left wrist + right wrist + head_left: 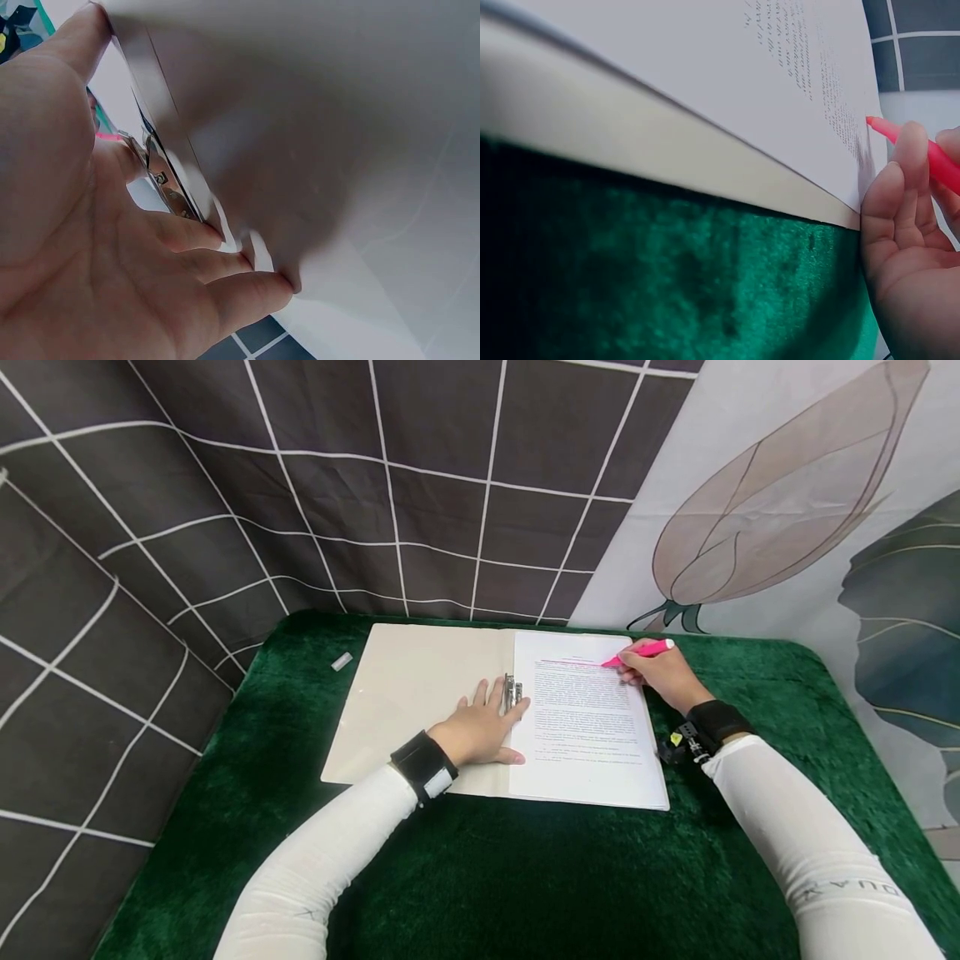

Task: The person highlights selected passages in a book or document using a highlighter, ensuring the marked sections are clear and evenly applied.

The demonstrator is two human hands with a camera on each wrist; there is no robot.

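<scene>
An open cream folder (420, 693) lies on the table with printed pages (585, 777) on its right side. My right hand (663, 677) pinches a pink highlighter (645, 652), its tip at the top lines of text, where a pink stroke runs along one line. In the right wrist view the highlighter (946, 166) sits between thumb and fingers, and the hand's side rests at the page edge. My left hand (482, 731) is spread over the folder's middle, fingertips touching it beside the metal clip (513, 692), the thumb on the page's left edge.
A small whitish cap-like piece (342, 662) lies left of the folder on the green velvet cloth (570, 877). Behind the table hangs a dark curtain (435, 518) with a white grid, and a leaf-patterned one (780, 502) to the right.
</scene>
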